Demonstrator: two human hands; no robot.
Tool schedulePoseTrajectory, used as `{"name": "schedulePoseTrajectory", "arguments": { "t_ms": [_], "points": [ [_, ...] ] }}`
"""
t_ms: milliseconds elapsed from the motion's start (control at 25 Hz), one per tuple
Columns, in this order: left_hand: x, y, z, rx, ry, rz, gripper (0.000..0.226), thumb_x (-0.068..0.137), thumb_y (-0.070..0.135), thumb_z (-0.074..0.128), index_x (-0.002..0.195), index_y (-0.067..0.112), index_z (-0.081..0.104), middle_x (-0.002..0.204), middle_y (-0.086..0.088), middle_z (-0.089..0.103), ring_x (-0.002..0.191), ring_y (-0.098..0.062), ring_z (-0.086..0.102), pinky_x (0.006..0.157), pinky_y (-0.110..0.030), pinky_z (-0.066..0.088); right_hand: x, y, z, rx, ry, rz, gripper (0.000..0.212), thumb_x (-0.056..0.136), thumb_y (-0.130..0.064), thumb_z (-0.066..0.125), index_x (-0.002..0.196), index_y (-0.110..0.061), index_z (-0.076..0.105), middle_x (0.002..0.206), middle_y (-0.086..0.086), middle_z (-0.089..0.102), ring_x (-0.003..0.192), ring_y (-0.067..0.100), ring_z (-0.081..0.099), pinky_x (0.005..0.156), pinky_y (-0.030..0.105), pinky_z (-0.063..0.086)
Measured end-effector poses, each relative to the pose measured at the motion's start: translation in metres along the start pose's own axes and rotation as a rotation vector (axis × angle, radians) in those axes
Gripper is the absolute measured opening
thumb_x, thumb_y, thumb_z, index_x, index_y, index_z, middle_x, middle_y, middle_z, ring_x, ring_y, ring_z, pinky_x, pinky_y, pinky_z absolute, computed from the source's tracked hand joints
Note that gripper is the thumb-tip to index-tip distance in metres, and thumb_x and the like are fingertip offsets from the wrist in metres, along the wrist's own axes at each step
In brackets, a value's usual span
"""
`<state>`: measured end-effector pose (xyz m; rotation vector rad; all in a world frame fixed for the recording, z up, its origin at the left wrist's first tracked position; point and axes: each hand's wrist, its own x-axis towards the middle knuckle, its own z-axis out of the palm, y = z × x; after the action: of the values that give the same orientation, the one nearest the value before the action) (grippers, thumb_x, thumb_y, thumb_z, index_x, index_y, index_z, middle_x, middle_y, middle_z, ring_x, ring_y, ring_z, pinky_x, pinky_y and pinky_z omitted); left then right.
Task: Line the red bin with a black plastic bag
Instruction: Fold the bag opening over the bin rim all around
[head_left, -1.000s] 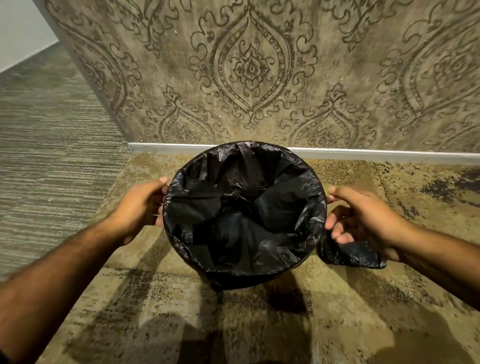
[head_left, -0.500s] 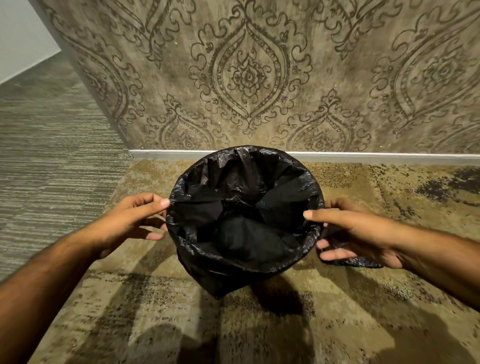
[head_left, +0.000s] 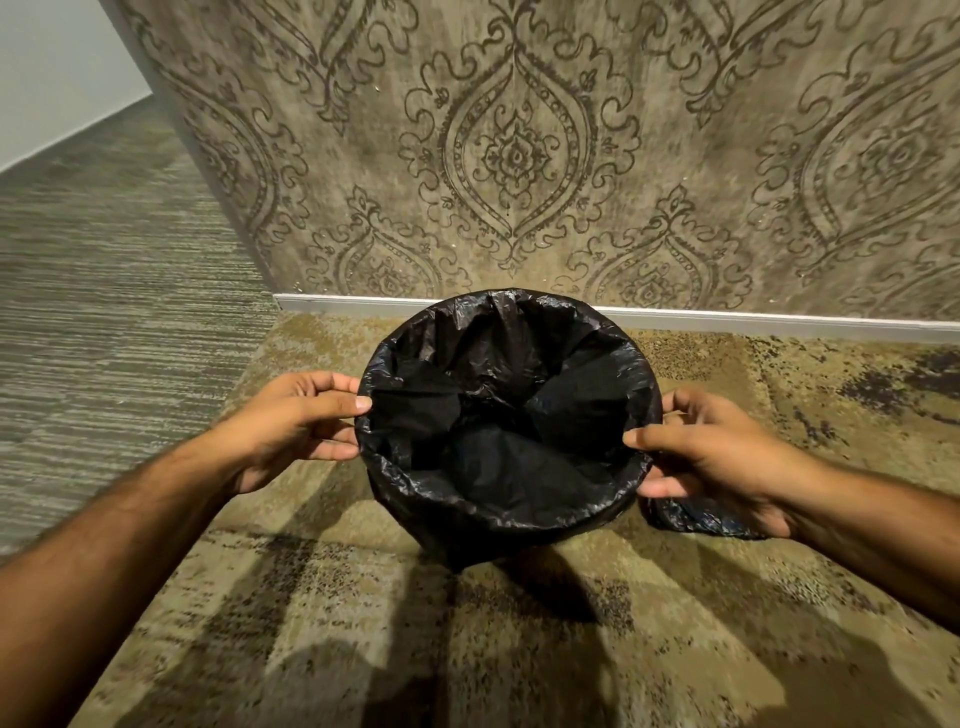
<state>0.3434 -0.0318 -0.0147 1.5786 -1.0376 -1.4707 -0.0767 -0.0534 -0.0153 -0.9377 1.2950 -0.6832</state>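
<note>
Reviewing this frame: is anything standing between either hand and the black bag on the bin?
Nothing visible does. The left hand and right hand are already on the black bag, thumbs over its folded edge at opposite sides of the rim. The bin itself is hidden under the plastic.

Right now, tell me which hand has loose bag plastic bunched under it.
The right hand. A wad of spare black bag hangs below its palm, outside the rim. The left hand only pinches the rim, with nothing under it.
</note>
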Motion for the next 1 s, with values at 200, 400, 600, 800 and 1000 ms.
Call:
{"name": "schedulePoseTrajectory", "arguments": {
  "t_ms": [200, 400, 600, 800, 1000],
  "points": [
    [0.004, 0.01, -0.007, 0.001, 0.059, 0.063, 0.054, 0.079, 0.022, 0.08, 0.127, 0.002, 0.068, 0.105, -0.017, 0.073, 0.075, -0.021, 0.07, 0.064, -0.029, 0.064, 0.021, -0.013, 0.0, -0.017, -0.037, -0.062, 0.033, 0.091, -0.001, 0.078, 0.123, -0.002, 0.066, 0.096, 0.016, 0.084, 0.077, 0.026, 0.082, 0.054, 0.029, 0.066],
    [0.017, 0.03, -0.024, -0.024, 0.149, 0.128, 0.018, 0.081, 0.021, 0.08, 0.099, 0.021, 0.077, 0.087, -0.002, 0.078, 0.064, -0.011, 0.071, 0.061, -0.029, 0.064, 0.055, -0.042, 0.021, -0.059, -0.039, -0.153, 0.02, 0.093, 0.0, 0.076, 0.112, -0.006, 0.072, 0.091, 0.009, 0.084, 0.076, 0.019, 0.082, 0.06, 0.031, 0.068],
    [0.046, 0.048, -0.046, -0.051, 0.244, 0.152, 0.01, 0.095, 0.014, 0.071, 0.1, 0.018, 0.079, 0.09, 0.0, 0.078, 0.07, -0.012, 0.071, 0.06, -0.025, 0.063, 0.091, -0.077, 0.053, -0.116, 0.009, -0.198, 0.011, 0.095, -0.003, 0.074, 0.107, -0.003, 0.075, 0.089, 0.011, 0.079, 0.068, 0.015, 0.078, 0.059, 0.028, 0.067],
    [0.076, 0.061, -0.059, -0.084, 0.297, 0.136, 0.023, 0.095, 0.003, 0.064, 0.11, 0.017, 0.075, 0.107, -0.003, 0.077, 0.082, -0.012, 0.074, 0.061, -0.025, 0.063, 0.127, -0.1, 0.08, -0.162, 0.05, -0.219, 0.018, 0.097, -0.001, 0.072, 0.114, 0.004, 0.071, 0.093, 0.013, 0.074, 0.07, 0.019, 0.075, 0.054, 0.027, 0.066],
    [0.1, 0.068, -0.055, -0.035, 0.323, 0.124, 0.038, 0.096, -0.005, 0.059, 0.13, 0.008, 0.068, 0.121, -0.006, 0.076, 0.097, -0.014, 0.073, 0.063, -0.028, 0.065, 0.161, -0.103, 0.09, -0.211, 0.114, -0.2, 0.016, 0.098, -0.003, 0.072, 0.112, 0.002, 0.068, 0.114, 0.021, 0.073, 0.085, 0.03, 0.078, 0.055, 0.029, 0.066]
  ]
}}
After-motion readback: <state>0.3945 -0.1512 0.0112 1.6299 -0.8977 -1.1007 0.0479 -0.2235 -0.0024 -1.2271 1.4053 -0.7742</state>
